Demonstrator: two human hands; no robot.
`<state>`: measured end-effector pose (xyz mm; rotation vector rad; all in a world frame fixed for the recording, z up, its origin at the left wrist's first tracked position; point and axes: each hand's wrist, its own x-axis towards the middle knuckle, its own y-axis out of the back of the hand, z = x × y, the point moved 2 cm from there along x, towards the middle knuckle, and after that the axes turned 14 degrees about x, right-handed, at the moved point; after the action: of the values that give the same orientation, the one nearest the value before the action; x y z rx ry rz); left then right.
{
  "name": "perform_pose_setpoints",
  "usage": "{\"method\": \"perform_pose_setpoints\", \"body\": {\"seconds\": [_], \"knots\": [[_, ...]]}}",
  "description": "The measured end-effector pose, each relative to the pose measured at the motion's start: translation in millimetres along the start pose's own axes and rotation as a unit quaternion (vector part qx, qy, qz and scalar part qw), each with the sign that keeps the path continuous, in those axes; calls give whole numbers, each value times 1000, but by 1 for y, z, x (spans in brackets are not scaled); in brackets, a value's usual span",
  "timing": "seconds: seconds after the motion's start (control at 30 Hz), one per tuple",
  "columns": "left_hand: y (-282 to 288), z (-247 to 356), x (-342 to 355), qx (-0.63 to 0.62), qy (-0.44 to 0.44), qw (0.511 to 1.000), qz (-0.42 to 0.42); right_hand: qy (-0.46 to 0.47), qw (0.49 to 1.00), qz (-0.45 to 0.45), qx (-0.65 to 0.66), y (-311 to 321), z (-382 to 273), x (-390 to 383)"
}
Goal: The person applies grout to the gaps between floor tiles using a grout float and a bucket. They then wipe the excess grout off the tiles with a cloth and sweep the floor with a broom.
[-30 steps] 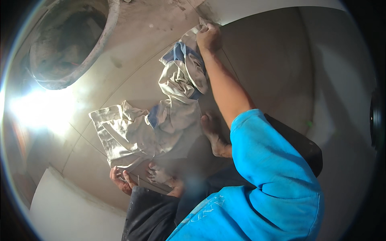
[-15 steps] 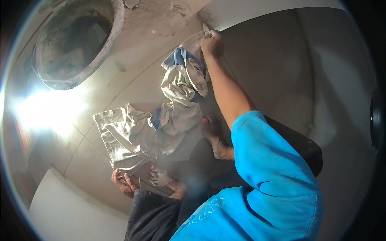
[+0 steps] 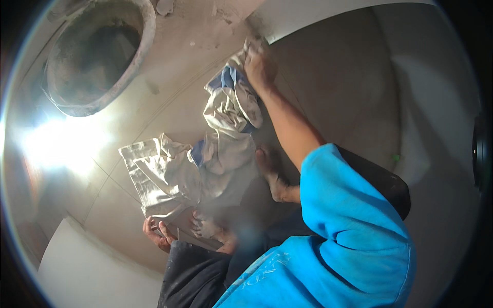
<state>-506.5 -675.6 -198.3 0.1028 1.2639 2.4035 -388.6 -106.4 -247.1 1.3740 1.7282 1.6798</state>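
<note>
Cloth (image 3: 221,154), pale and crumpled, lies stretched across the tiled floor (image 3: 169,66); the right hand (image 3: 259,64) has carried its far end further out, fingers closed on it, while the left hand (image 3: 156,233) stays clenched on the near edge.

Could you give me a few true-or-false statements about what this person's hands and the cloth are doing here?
1. The right hand grips the far end of the dusty cloth. True.
2. The cloth hangs over the rim of the round basin. False: it lies on the tiled floor, apart from the basin.
3. The left hand holds the cloth's near edge. True.
4. The person wears shoes. False: a bare foot rests beside the cloth.
5. The sleeve is red. False: it is bright blue.
</note>
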Motion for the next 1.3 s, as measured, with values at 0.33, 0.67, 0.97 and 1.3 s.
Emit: {"method": "perform_pose_setpoints", "body": {"seconds": [0.33, 0.67, 0.97, 1.3], "knots": [[2, -3, 2, -2, -8, 1000, 1, -102, 984, -54, 135, 18, -44, -4], [2, 1, 2, 7, 3, 1000, 0, -29, 969, -108, 220, 23, -72, -46], [3, 10, 1, 5, 8, 1000, -5, -109, 969, -82, 206, 21, -92, -55], [3, 28, 7, 151, -94, 984, -29, -20, 923, -169, 346, 18, -104, -78]]}}
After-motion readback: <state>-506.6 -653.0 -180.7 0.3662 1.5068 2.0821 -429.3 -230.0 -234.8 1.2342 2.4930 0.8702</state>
